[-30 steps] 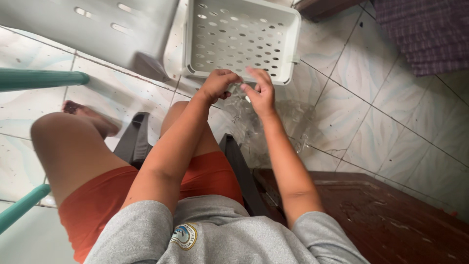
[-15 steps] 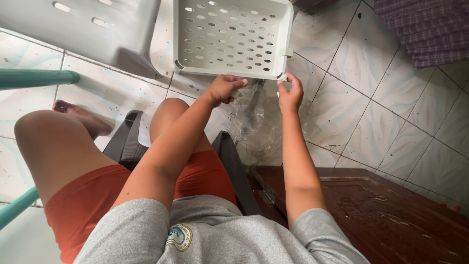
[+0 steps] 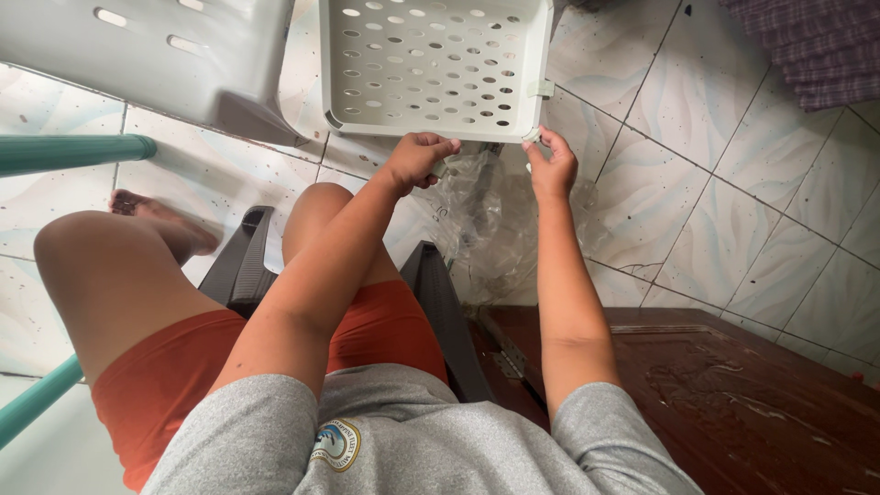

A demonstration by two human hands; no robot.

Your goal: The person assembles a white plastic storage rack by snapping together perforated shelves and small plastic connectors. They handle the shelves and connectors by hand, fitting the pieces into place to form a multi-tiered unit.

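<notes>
While both hands' fingers pinch clear plastic wrap [image 3: 486, 220], a perforated white basket [image 3: 431, 64] sits just beyond.

You have two hands up front — your left hand [image 3: 417, 158] and your right hand [image 3: 550, 165]. One white perforated basket [image 3: 431, 64] sits on the floor, and one crumpled clear plastic bag [image 3: 490, 225] lies just below it. One grey plastic panel [image 3: 156, 46], two teal bars — upper bar [image 3: 73, 151], lower bar [image 3: 37, 396]. One dark wooden board [image 3: 733, 394], one purple mat [image 3: 816, 46].

Basket [image 3: 431, 64] top beyond frame edge
</notes>
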